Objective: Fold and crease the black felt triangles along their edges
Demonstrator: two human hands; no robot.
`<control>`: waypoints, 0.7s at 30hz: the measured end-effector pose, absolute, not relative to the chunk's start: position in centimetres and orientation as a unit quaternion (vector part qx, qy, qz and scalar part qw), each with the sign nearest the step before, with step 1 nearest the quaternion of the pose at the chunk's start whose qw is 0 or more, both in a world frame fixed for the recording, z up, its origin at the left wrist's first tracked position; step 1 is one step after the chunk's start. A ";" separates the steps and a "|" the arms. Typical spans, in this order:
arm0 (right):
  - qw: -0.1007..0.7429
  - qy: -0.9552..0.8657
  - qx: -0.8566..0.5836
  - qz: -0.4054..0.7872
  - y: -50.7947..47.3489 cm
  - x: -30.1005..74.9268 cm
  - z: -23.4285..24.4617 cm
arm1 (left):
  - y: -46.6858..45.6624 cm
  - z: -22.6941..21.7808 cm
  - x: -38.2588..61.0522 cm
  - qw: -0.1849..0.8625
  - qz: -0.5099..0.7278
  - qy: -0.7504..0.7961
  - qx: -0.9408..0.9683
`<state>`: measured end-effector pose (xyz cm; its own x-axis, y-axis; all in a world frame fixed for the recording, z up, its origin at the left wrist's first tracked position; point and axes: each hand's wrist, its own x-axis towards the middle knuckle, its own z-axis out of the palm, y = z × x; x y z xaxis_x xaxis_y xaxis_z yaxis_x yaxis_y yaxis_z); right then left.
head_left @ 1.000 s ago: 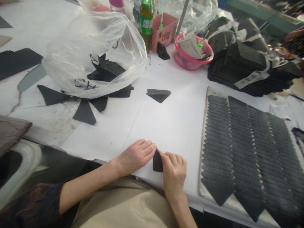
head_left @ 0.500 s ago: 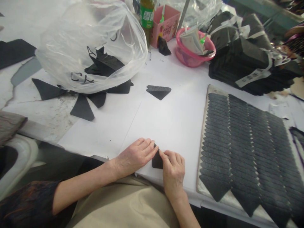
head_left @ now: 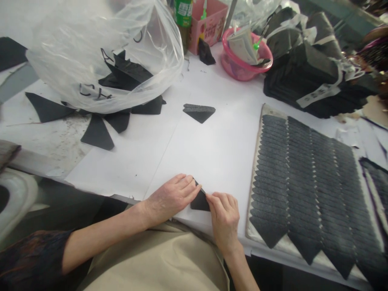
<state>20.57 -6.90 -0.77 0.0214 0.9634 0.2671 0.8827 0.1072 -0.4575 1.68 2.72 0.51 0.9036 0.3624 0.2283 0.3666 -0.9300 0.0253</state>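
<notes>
A small black leather-like piece (head_left: 199, 201) lies at the near edge of the white-covered table, directly in front of me. My left hand (head_left: 174, 195) presses on its upper left side, fingers close together and gripping along the slanted edge. On the other side, my right hand (head_left: 224, 214) pinches that same edge between thumb and forefinger. A narrow strip along the edge looks folded over between the two hands. Part of the piece is hidden under my left fingers. Farther up the table is a black pointed piece (head_left: 200, 114) with a grey strip along its top.
To the right, a board (head_left: 252, 218) carries overlapping rows of black pointed pieces (head_left: 298, 182). Behind it stand tied black stacks (head_left: 303, 76), a pink bowl (head_left: 242, 72) and a pink box (head_left: 212, 24). A clear plastic bag (head_left: 163, 60) sits at left with black pieces (head_left: 98, 133) around it.
My right hand has slid a little right along the piece's edge, widening the gap from my left fingers. The whole view has shifted slightly.
</notes>
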 end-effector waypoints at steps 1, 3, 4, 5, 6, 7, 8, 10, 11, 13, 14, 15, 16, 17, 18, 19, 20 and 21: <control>0.263 -0.698 -0.662 0.078 -7.0 20.7 -0.8 | 2.7 0.5 1.7 0.008 -0.115 -0.188 -0.975; 0.263 -0.703 -0.657 0.076 -7.1 20.9 -0.8 | 2.7 0.6 1.7 0.009 -0.115 -0.186 -0.976; 0.264 -0.705 -0.654 0.073 -7.2 20.9 -0.8 | 2.7 0.7 1.8 0.009 -0.115 -0.185 -0.976; 0.267 -0.707 -0.651 0.069 -7.2 20.9 -0.8 | 2.6 0.7 1.8 0.009 -0.115 -0.185 -0.976; 0.270 -0.709 -0.649 0.064 -7.3 20.9 -0.8 | 2.6 0.8 1.8 0.008 -0.116 -0.185 -0.976; 0.272 -0.709 -0.648 0.059 -7.3 20.9 -0.8 | 2.6 0.8 1.8 0.007 -0.117 -0.185 -0.976; 0.273 -0.709 -0.648 0.054 -7.4 20.9 -0.8 | 2.6 0.9 1.9 0.006 -0.118 -0.186 -0.975; 0.274 -0.709 -0.649 0.048 -7.5 20.8 -0.9 | 2.5 0.9 1.9 0.010 -0.120 -0.185 -0.975; 0.273 -0.708 -0.650 0.048 -7.6 20.7 -1.0 | 2.5 0.8 2.0 0.013 -0.118 -0.185 -0.976; 0.268 -0.706 -0.654 0.051 -7.7 20.5 -1.2 | 2.4 0.7 2.1 0.021 -0.112 -0.183 -0.976; 0.265 -0.705 -0.656 0.053 -7.7 20.5 -1.3 | 2.4 0.6 2.2 0.022 -0.112 -0.179 -0.977; 0.262 -0.704 -0.658 0.053 -7.8 20.4 -1.4 | 2.3 0.5 2.3 0.020 -0.112 -0.173 -0.978; 0.259 -0.703 -0.660 0.053 -7.8 20.3 -1.4 | 2.3 0.5 2.5 0.015 -0.114 -0.166 -0.979; 0.257 -0.703 -0.661 0.053 -7.8 20.3 -1.4 | 2.3 0.5 2.6 0.008 -0.117 -0.159 -0.980; 0.256 -0.703 -0.661 0.052 -7.8 20.3 -1.4 | 2.2 0.5 2.7 0.003 -0.121 -0.154 -0.981; 0.256 -0.704 -0.660 0.051 -7.8 20.4 -1.3 | 2.1 0.5 2.7 0.000 -0.125 -0.151 -0.981; 0.258 -0.706 -0.657 0.050 -7.8 20.5 -1.2 | 2.0 0.5 2.8 0.001 -0.128 -0.153 -0.980; 0.259 -0.709 -0.654 0.051 -7.8 20.6 -1.1 | 1.9 0.5 2.9 0.006 -0.131 -0.157 -0.979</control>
